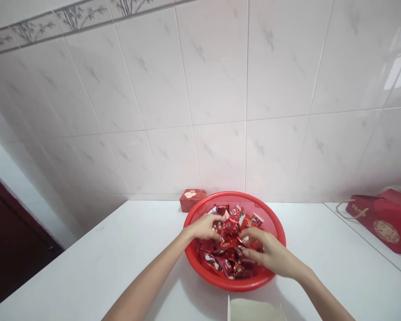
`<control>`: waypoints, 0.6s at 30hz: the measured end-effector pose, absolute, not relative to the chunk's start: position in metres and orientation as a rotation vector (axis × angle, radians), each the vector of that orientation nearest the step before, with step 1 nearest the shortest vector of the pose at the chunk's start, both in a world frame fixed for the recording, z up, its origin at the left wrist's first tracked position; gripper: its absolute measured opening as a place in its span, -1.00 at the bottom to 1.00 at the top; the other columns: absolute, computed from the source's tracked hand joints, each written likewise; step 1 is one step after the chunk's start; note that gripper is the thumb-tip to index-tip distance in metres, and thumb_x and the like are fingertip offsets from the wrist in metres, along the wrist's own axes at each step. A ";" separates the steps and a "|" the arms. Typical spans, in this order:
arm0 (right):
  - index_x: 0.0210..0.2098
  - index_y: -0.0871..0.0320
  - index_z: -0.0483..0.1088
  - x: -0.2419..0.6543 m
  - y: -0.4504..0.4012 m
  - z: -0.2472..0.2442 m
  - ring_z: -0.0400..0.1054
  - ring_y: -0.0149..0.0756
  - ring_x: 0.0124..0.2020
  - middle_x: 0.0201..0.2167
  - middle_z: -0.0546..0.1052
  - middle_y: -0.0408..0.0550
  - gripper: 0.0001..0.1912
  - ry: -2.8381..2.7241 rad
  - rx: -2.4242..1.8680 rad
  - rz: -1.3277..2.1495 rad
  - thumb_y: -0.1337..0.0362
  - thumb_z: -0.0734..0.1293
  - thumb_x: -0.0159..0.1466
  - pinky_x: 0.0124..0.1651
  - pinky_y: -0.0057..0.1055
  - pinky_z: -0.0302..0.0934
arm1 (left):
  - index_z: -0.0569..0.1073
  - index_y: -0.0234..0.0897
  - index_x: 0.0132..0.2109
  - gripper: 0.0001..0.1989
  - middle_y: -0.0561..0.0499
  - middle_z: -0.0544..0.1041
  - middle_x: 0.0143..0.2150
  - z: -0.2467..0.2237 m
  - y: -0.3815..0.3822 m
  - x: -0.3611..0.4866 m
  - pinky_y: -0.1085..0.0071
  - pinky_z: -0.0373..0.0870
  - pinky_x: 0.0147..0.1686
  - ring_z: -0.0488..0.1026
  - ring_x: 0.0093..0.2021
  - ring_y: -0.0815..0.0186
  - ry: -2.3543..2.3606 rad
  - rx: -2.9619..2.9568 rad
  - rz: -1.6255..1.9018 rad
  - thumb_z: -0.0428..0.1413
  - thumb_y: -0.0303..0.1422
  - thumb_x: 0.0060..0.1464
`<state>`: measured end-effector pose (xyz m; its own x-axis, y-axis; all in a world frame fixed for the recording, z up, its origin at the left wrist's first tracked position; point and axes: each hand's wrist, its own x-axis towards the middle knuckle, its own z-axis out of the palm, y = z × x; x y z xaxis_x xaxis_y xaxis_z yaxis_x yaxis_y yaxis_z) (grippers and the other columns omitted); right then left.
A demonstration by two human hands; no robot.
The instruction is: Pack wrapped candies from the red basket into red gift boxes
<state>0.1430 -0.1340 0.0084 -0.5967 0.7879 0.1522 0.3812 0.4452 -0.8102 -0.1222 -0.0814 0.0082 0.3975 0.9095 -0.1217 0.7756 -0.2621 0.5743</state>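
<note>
A round red plastic basket (pixel 279 238) with mesh sides stands on the white counter, filled with small wrapped candies (pixel 227 263) in mostly red wrappers. From the left, my left hand (pixel 205 226) reaches over the rim, its fingers spread and curved among the candies. Opposite it, my right hand (pixel 265 252) dips in from the right, thumb and fingers apart around some wrappers. Both sets of fingertips touch the pile. No candy is lifted clear of the heap in either hand.
A small red box (pixel 192 200) stands behind the basket against the tiled wall (pixel 217 156). At the near edge, a pale open box (pixel 255 310) is partly cut off. A red gift box (pixel 384 220) with cord handles rests on the counter (pixel 127 249) at far right.
</note>
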 end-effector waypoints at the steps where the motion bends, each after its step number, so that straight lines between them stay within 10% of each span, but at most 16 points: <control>1: -0.06 0.12 0.38 0.141 -0.130 0.008 0.44 -0.08 -0.04 -0.02 0.51 0.06 -0.70 -2.134 -0.987 1.092 0.16 0.34 0.25 0.01 -0.12 0.36 | 0.56 -0.19 0.09 -0.38 -0.05 0.56 0.13 0.010 -0.082 -0.121 0.28 0.33 0.13 0.47 0.12 0.04 1.397 2.084 0.370 0.38 -0.38 -0.23; 9: 0.25 0.12 0.16 0.130 -0.109 -0.001 0.48 -0.22 -0.18 0.07 0.46 0.09 -0.38 -1.844 -1.128 1.352 0.19 0.36 0.24 -0.07 -0.18 0.40 | 0.57 -0.25 0.04 -0.46 -0.10 0.57 0.10 0.020 -0.084 -0.118 0.22 0.26 0.23 0.45 0.16 0.04 1.050 1.969 0.581 0.38 -0.29 -0.16; 18: -0.23 0.14 0.36 0.129 -0.107 -0.006 0.45 -0.25 -0.42 -0.42 0.51 -0.12 -0.84 -1.963 -1.131 1.368 0.29 0.37 0.20 -0.34 -0.34 0.31 | 0.29 -0.12 0.36 -0.14 -0.11 0.24 0.42 0.024 -0.093 -0.106 0.15 0.07 0.38 0.12 0.43 0.02 0.958 2.004 0.481 0.36 -0.15 -0.07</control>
